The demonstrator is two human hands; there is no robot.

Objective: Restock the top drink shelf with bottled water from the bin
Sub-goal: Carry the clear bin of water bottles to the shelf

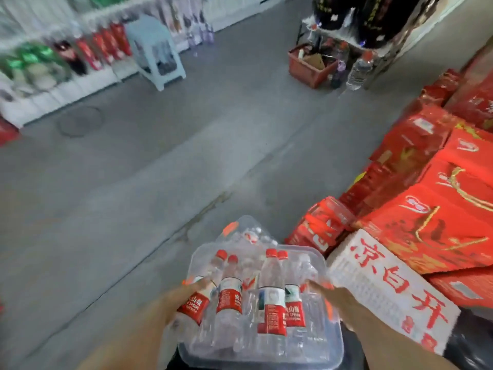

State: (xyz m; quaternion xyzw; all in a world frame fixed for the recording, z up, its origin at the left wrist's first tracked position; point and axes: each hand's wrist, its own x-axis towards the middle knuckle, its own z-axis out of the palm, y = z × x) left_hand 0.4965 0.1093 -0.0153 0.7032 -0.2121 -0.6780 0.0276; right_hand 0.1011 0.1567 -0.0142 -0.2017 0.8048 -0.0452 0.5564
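A clear plastic bin (336,351) sits low in the view, packed with several water bottles (270,297) that have red caps and red labels. My left hand (186,295) holds the bin's left side, fingers against the wall by the leftmost bottle. My right hand (329,289) grips the bin's right rim. The bin is held above the grey floor. No drink shelf is clearly visible; the picture is blurred by motion.
Stacked red gift boxes (437,204) and a white carton with red characters (394,292) crowd the right. A pale plastic stool (157,49) stands at the far left by shelves of goods. A red basket (312,66) and large bottles (358,70) sit far ahead.
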